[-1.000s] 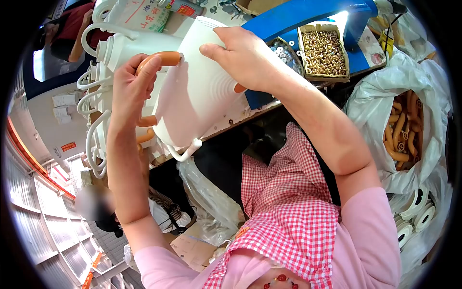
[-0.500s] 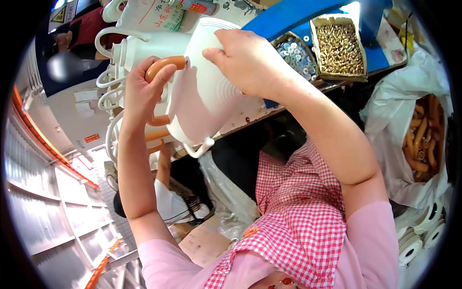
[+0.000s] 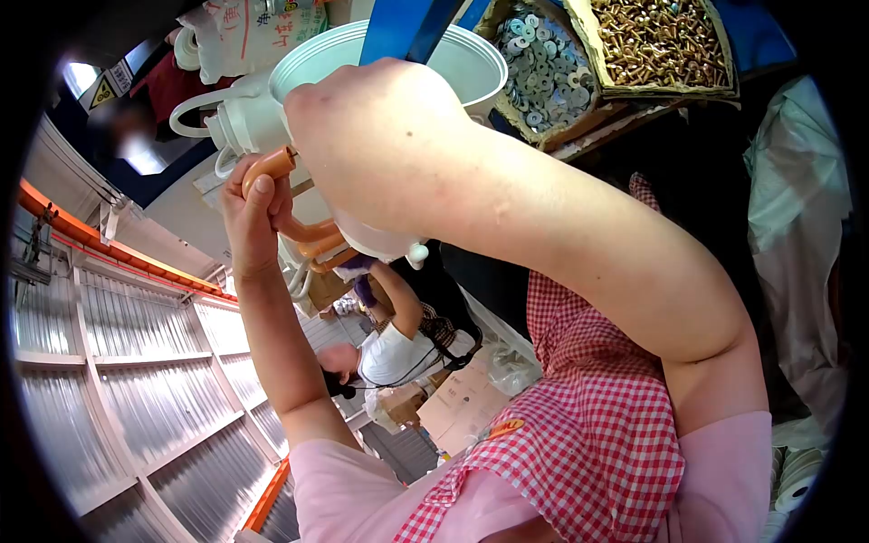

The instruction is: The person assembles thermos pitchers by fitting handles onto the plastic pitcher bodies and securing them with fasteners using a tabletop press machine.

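Observation:
My left hand (image 3: 251, 213) is closed around a curved orange-brown handle (image 3: 270, 169), its end pointing toward my right hand. Just beyond that end, my right hand (image 3: 371, 136) is curled against a white plastic container (image 3: 496, 68); its fingertips and anything in them are hidden behind the back of the hand. The container lies partly behind my right hand, with its round mouth facing up and away. A blue machine arm (image 3: 398, 32) reaches to its mouth. More orange-brown handles (image 3: 317, 237) show below my left hand.
Washers (image 3: 543, 77) and brass-coloured screws (image 3: 661, 41) fill two boxes at the upper right. A white jug (image 3: 240, 122) with a looped handle stands at the left. Another person (image 3: 389, 348) works beyond the bench, near a cardboard box (image 3: 462, 407). A plastic sack (image 3: 797, 226) hangs at right.
The container has turned and moved so its mouth now shows at the blue arm. My right hand has shifted left and curled closer to the handle end. My left hand keeps the handle, slightly lower.

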`<act>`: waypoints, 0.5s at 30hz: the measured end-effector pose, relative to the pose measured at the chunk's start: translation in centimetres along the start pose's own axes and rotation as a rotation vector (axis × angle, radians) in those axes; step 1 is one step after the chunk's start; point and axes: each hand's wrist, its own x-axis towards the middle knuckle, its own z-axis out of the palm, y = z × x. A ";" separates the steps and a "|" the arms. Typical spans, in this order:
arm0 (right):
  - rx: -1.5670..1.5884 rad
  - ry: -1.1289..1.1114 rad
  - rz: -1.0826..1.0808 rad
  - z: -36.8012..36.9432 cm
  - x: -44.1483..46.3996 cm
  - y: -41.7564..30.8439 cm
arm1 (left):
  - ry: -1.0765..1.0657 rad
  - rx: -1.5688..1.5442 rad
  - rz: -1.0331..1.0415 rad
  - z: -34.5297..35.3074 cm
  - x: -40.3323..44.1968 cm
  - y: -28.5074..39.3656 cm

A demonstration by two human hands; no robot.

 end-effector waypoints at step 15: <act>-0.163 0.053 -0.049 1.5 0.1 0.7 | 0.040 0.053 0.033 0.3 -0.1 -0.5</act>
